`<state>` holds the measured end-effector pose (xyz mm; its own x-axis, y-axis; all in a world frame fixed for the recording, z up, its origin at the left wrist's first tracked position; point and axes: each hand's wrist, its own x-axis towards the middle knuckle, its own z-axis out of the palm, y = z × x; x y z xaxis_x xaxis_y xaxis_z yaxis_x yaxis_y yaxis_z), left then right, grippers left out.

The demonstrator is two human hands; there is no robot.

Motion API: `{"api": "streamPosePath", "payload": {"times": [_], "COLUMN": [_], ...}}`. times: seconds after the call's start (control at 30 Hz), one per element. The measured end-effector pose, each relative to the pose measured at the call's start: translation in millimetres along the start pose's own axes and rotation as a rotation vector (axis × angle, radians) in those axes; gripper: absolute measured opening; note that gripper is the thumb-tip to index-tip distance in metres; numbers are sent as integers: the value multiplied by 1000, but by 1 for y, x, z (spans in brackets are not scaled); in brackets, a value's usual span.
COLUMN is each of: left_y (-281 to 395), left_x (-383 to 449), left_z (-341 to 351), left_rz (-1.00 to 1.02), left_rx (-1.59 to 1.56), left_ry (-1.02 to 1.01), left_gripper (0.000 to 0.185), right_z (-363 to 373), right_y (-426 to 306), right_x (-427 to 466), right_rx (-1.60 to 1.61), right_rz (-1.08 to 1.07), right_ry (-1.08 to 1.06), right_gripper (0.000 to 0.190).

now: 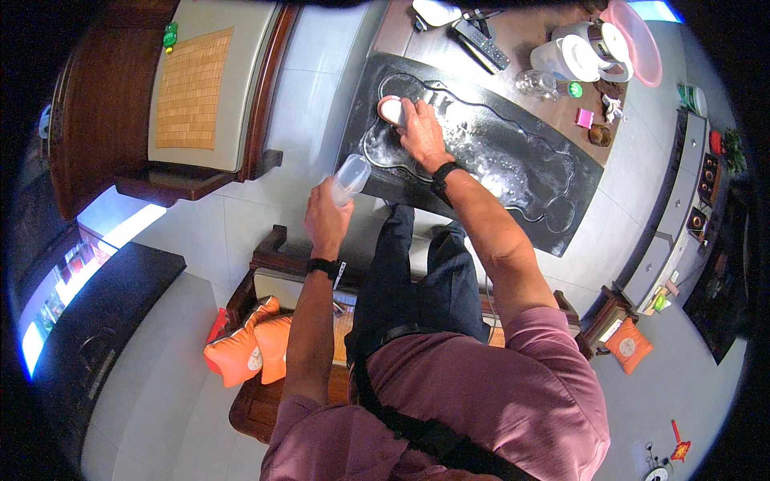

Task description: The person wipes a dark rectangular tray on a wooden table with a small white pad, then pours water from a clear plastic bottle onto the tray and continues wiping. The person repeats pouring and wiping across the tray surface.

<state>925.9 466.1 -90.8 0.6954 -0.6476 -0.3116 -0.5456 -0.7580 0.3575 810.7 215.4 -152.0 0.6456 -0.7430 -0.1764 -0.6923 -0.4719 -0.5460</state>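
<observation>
My right hand [423, 132] grips a white-and-pink scrubbing brush [392, 110] and presses it on a black stone tea tray [553, 192]. White suds [466, 135] and wet patches spread inside the tray's wavy groove, towards its middle and right. Just off the tray's near left edge, my left hand [328, 215] is wrapped around a clear plastic cup or bottle [351, 175], tilted with its far end towards the tray. Its contents are hard to make out. The brush's underside is hidden.
A remote control [481, 45], a clear jar [535, 84], white pitchers [577, 57] and a pink basin [640, 48] crowd the wooden table's far right. A wooden chair [201, 180] stands at left. Behind my legs is a wooden seat with orange cushions [243, 355].
</observation>
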Motion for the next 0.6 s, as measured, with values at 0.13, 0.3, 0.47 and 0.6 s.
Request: {"api": "streamPosePath", "payload": {"times": [0.13, 0.3, 0.47, 0.6], "left_y": [-2, -7, -11, -13], "left_x": [-2, -5, -11, -15], "left_z": [5, 7, 3, 3], "left_rz": [7, 19, 25, 8], "left_rx": [31, 48, 13, -44], "left_ry": [-2, 10, -3, -3], "left_gripper": [61, 61, 61, 64], "right_z": [6, 19, 28, 34], "right_y": [-13, -40, -52, -45], "right_x": [-6, 4, 50, 80], "right_rx": [34, -34, -147, -262], "right_rz": [-11, -175, -97, -165], "right_ry": [-23, -2, 67, 180], "right_gripper": [72, 67, 69, 42]}}
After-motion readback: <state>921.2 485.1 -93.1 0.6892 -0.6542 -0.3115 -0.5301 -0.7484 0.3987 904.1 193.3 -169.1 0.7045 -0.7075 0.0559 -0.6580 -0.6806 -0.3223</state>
